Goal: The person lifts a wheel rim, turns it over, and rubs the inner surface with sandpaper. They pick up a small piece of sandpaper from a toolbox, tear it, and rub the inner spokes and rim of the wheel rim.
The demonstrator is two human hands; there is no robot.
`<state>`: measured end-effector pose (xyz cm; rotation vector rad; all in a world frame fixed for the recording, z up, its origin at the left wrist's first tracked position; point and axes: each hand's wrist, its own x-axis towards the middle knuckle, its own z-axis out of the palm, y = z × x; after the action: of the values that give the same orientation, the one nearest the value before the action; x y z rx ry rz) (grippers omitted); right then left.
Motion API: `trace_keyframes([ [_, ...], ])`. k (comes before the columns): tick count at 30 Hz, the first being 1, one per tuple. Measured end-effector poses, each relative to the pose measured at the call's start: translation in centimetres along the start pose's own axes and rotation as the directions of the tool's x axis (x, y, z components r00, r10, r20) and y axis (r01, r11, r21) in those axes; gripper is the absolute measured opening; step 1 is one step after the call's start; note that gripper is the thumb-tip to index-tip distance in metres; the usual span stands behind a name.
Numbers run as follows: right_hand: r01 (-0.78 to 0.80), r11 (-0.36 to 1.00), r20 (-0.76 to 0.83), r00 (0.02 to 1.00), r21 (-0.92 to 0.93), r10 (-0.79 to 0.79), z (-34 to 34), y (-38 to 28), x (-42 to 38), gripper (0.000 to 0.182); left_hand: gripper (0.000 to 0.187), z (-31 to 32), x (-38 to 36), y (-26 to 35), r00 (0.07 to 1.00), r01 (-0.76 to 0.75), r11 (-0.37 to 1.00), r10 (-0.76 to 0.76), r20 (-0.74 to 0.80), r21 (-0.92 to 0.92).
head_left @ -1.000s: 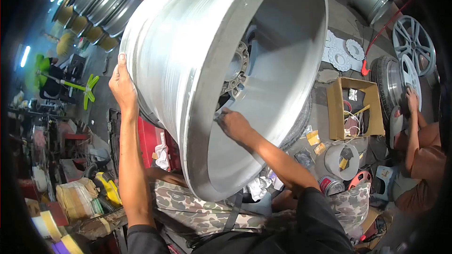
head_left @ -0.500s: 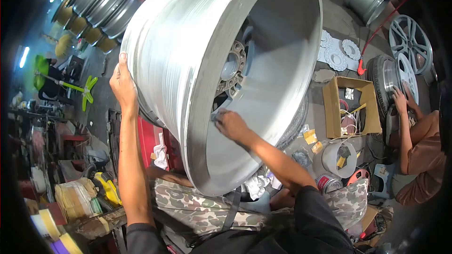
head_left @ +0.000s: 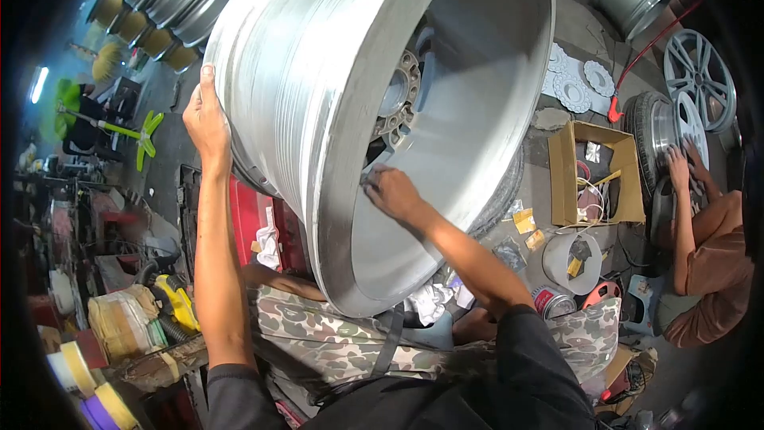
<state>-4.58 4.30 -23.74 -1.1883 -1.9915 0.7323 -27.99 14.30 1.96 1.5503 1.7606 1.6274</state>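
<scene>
A large silver wheel rim (head_left: 270, 56) stands tilted in front of me, its wide open barrel facing right and its hub deep inside. My left hand (head_left: 208, 123) grips the rim's left edge, thumb up along the outside and the fingers hidden behind it. Inside the barrel, my right hand (head_left: 391, 193) is closed and pressed against the inner wall near the spokes. Its fingertips pinch a small dark grey piece (head_left: 367, 185) that looks like sandpaper, mostly covered by the hand.
At right, another person's hands (head_left: 680, 167) rest on a wheel with a tyre (head_left: 649, 131). Nearby are a cardboard box (head_left: 563, 183), a white bucket (head_left: 549, 259) and a can (head_left: 555, 302). Stacked rims (head_left: 171, 0) and a green fan (head_left: 143, 139) stand at left.
My right hand has shifted slightly up along the barrel's inner wall. My left hand keeps its grip; the view has moved a little.
</scene>
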Motion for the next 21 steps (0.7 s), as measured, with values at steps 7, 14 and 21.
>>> trace_keyframes([
  [7, -0.006, 0.998, -0.048, 0.999, -0.055, 0.003, 0.5, -0.4, 0.0, 0.019, 0.055, 0.2, 0.5, -1.0, 0.999, -0.032, 0.999, 0.031, -0.026, -0.030],
  [14, -0.017, 0.995, 0.014, 1.000, -0.095, 0.018, 1.1, 0.1, 0.7, 0.022, 0.055, -0.4, 0.7, -1.1, 0.993, 0.102, 0.994, -0.100, 0.065, -0.032],
  [21, -0.104, 0.984, 0.074, 0.991, -0.144, 0.115, 0.8, 0.7, 1.3, 0.020, 0.056, 0.7, 0.1, -0.6, 0.994, -0.046, 0.999, 0.045, -0.100, -0.011],
])
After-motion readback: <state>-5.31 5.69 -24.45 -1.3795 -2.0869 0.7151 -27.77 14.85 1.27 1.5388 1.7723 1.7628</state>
